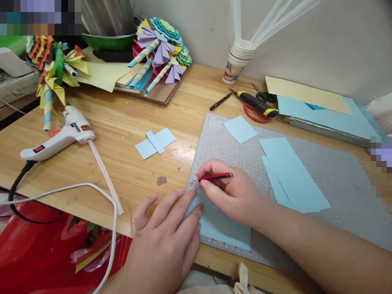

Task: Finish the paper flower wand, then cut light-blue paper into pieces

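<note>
My right hand point(234, 192) grips a short red-and-black pencil point(217, 176), its tip near the upper left corner of a blue paper sheet point(226, 234). My left hand point(171, 228) lies with fingers spread, its fingertips pressing on the left side of that sheet. Under the paper is a grey cutting mat point(337, 179) with a printed grid. On the mat beyond my right hand are a blue paper square point(240, 129) and two overlapping blue strips point(294, 175). Small blue pieces point(156, 143) lie crossed on the wood to the left.
A white glue gun point(61, 134) with a glue stick and cables lies at left. Paper flowers point(162, 49) stand behind. Pliers point(255, 104), scissors point(263, 94), a black pen point(221, 101), stacked paper cups point(239, 61) and a paper stack point(324, 112) line the back.
</note>
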A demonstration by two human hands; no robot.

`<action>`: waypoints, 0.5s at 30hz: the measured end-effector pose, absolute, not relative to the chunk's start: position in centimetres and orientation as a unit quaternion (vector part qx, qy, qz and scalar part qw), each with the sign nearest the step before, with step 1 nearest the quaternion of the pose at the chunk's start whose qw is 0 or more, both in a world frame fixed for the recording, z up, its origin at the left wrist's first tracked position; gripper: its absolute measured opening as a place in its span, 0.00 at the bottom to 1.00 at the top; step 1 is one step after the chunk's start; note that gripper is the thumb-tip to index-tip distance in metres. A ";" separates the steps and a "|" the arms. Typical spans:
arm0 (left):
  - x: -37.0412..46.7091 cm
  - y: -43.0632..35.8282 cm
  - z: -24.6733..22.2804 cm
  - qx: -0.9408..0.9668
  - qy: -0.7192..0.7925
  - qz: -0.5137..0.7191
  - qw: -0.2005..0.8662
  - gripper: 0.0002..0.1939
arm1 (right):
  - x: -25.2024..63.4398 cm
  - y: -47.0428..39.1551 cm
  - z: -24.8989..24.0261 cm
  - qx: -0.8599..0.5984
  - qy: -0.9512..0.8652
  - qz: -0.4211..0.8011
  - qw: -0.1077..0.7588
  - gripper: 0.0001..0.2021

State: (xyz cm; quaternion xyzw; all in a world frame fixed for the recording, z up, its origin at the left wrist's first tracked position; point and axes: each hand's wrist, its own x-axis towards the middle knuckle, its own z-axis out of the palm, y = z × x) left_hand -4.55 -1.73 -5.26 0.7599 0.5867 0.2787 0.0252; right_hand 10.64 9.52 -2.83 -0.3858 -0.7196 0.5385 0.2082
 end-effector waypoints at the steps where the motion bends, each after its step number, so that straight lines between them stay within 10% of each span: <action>1: -4.6 -1.7 -5.3 0.759 0.587 0.281 0.023 0.09 | 10.8 9.5 -2.9 -0.371 -0.737 0.527 0.203 0.03; 15: -4.3 -1.5 -5.9 0.747 0.591 0.303 -0.016 0.09 | 10.7 9.8 -3.7 -0.356 -0.812 0.426 0.183 0.03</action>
